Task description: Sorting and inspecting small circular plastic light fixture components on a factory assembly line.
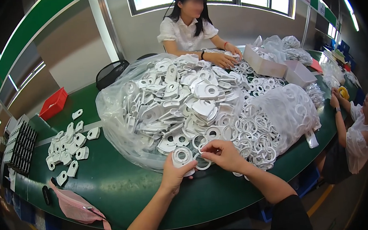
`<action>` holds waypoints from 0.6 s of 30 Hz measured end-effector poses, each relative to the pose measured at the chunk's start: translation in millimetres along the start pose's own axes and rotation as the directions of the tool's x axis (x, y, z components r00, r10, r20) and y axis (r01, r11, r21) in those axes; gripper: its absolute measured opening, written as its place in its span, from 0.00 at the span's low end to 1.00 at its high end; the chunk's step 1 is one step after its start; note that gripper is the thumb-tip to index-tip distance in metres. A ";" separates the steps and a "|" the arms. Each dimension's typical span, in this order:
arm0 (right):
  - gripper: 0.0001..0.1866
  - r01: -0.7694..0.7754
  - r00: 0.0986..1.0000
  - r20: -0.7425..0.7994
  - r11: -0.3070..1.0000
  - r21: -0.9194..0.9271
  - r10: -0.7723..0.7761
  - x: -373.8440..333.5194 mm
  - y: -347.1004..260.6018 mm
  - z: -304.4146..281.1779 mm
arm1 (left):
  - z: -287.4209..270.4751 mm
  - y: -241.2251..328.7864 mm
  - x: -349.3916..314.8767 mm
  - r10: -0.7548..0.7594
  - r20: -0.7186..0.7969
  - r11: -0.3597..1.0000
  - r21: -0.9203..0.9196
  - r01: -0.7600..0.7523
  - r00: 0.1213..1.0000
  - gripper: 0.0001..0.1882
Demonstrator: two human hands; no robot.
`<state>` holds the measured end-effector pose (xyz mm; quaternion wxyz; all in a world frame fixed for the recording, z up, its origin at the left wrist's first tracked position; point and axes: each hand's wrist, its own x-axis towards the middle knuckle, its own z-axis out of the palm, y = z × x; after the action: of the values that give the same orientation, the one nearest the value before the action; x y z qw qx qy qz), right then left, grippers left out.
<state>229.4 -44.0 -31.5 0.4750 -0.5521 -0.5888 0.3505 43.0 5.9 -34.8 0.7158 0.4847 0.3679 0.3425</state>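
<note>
The left hand [174, 171] grips a white plastic part [181, 156] upright at the near bench [111, 185] edge, while the right hand [222, 154] pinches a white ring [202, 161] touching its right side.

A large clear plastic bag [119, 120] lies open across the middle of the green tabletop [111, 185]. Two pale rectangular boxes [271, 65] stand near its far right edge, with smaller clear bags [293, 48] behind them.

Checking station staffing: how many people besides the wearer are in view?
2. One person sits across the green table, hands in the white parts. Another person is at the right edge, partly cut off. Others may be hidden.
</note>
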 end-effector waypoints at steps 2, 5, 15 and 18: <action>0.09 0.003 0.999 -0.051 1.000 0.007 -0.002 3.3 3.5 -4.4 | 2.9 0.4 -1.1 -0.053 0.075 0.989 -0.132 0.063 0.996 0.24; 0.09 -0.042 0.993 -0.103 0.987 0.154 0.059 7.4 1.4 -11.5 | -2.2 -2.6 0.7 -0.097 0.292 0.933 -0.307 0.190 0.951 0.27; 0.09 -0.054 0.995 -0.073 0.975 0.216 0.071 3.8 1.4 2.1 | 5.7 -10.8 -2.3 -0.087 0.435 0.986 -0.088 0.139 0.896 0.32; 0.08 -0.079 0.994 -0.054 0.976 0.202 0.092 2.4 0.3 5.9 | 4.5 -10.6 -2.6 -0.084 0.437 0.988 -0.078 0.131 0.895 0.30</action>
<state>224.1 -40.9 -33.2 0.5307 -0.5374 -0.5112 0.4102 47.0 -1.5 -43.2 0.8220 0.4890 0.2075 0.2054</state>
